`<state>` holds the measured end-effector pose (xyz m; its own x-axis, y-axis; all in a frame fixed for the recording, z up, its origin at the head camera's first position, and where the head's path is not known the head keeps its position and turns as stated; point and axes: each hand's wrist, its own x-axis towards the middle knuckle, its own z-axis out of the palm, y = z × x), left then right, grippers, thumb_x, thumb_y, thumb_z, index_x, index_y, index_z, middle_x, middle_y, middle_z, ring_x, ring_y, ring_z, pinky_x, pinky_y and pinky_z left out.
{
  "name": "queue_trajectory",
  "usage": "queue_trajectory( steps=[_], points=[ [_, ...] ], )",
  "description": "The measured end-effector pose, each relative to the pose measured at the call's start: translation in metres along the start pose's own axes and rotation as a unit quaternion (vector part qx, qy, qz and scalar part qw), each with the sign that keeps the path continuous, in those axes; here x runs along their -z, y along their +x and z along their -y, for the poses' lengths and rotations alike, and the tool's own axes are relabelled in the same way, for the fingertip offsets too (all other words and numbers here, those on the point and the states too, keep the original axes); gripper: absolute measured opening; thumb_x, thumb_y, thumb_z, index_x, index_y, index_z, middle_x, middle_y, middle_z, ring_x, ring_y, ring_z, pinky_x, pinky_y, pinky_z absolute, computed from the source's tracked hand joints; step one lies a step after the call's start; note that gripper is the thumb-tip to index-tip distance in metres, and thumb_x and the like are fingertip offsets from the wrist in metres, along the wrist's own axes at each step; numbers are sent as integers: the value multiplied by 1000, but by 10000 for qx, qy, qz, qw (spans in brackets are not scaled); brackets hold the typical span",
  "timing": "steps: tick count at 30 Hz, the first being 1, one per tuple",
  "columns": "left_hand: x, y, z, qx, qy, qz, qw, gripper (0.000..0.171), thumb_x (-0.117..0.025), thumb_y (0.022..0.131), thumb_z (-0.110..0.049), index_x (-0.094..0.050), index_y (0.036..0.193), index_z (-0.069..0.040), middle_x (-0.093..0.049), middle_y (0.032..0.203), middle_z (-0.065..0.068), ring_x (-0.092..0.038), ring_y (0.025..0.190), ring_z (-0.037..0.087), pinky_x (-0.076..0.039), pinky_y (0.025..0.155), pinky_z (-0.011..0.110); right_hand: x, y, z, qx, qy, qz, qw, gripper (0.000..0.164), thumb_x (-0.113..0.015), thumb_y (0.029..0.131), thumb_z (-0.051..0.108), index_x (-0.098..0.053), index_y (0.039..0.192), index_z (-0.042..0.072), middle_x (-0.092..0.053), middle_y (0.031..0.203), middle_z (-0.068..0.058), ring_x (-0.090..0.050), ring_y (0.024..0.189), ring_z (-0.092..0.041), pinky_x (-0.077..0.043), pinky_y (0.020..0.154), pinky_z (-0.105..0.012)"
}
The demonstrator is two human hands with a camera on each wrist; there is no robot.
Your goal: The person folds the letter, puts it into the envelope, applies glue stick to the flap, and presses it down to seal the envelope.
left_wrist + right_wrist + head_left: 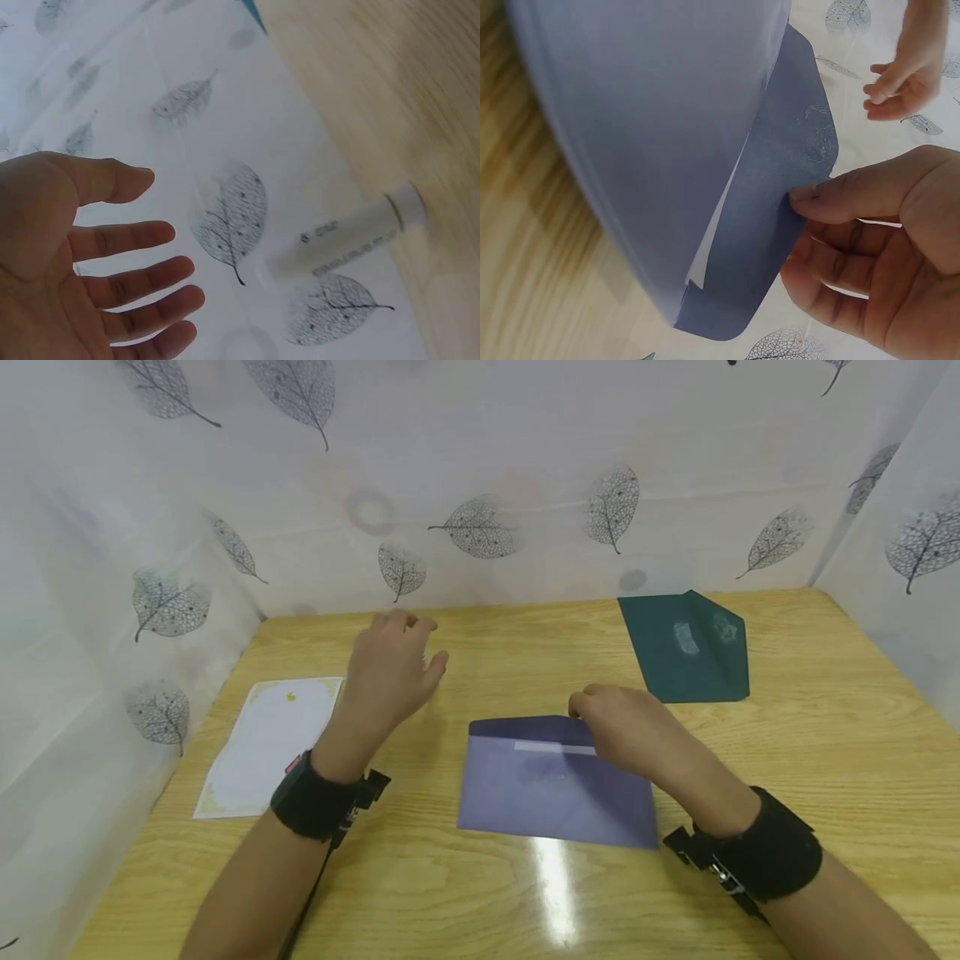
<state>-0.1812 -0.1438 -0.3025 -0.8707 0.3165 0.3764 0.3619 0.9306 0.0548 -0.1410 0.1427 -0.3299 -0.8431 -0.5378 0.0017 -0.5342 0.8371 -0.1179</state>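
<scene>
A purple envelope (555,806) lies in the middle of the table with its flap raised. My right hand (630,731) pinches the edge of that flap (780,180) between thumb and fingers, as the right wrist view shows up close. Under the flap, a strip of white paper (709,255) peeks out of the envelope's opening. My left hand (390,664) is held farther back, fingers loosely spread and holding nothing. Beyond its fingertips in the left wrist view stands a white glue stick (352,236) with printed text; in the head view the hand mostly hides it.
To the left lies a white sheet (281,743) with yellow corner ornaments, partly behind the left forearm. A dark green envelope (660,652) with its flap unfolded sits at the back right. White leaf-patterned cloth (525,452) hangs around the wooden table (420,893).
</scene>
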Motion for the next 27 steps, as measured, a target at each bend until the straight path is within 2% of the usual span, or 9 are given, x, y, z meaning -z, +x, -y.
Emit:
queue_trajectory(
  steps=[3,9,12,16,21,24,27],
  points=[
    [3,-4,-11,-436,-201,22,9988,38,-70,91,-31,-68,119,-5,-68,113,17,-64,103,36,-55,80,48,0,0,0,-10,8,-22,10000,28,-63,82,-13,-72,100,7,-70,95,-7,-69,86,-24,-57,68,-37],
    [2,-10,-28,-1149,-222,269,9928,36,-71,90,-30,-69,117,-7,-70,108,12,-67,98,31,-56,79,43,-1,1,0,-42,27,-40,10000,30,-62,83,-13,-72,101,8,-70,95,-7,-69,86,-25,-57,67,-37],
    [-2,-13,-35,-1455,-311,601,9870,37,-73,90,-30,-69,119,-8,-70,109,9,-67,99,28,-56,82,42,-1,2,0,-49,17,-53,10000,29,-63,83,-13,-72,101,8,-70,94,-6,-69,86,-24,-57,67,-37],
    [-10,-16,-47,-1847,-425,1290,9734,42,-76,87,-33,-67,121,-10,-68,113,8,-66,102,28,-55,84,42,-2,3,0,-41,2,-15,10000,28,-65,82,-12,-71,100,9,-68,91,-5,-68,81,-22,-56,65,-36],
    [-25,-18,-55,-1991,-635,1945,9584,61,-87,74,-35,-57,119,-8,-64,110,7,-64,97,25,-55,81,40,-2,4,0,-33,71,45,10000,28,-65,82,-12,-71,99,9,-67,89,-5,-66,79,-21,-54,64,-35],
    [-32,-21,-57,-2006,-597,2138,9542,72,-93,64,-39,-51,115,-10,-59,103,4,-61,92,22,-54,77,38,-2,4,1,-12,120,114,9999,28,-65,82,-13,-70,99,9,-66,89,-5,-66,78,-21,-54,63,-34],
    [-35,-23,-61,-2089,-379,2288,9500,78,-95,59,-43,-49,112,-10,-55,99,3,-58,88,21,-53,72,36,-2,5,2,44,168,204,9996,29,-65,81,-14,-70,98,9,-66,88,-5,-65,78,-20,-54,64,-33]
  ],
)
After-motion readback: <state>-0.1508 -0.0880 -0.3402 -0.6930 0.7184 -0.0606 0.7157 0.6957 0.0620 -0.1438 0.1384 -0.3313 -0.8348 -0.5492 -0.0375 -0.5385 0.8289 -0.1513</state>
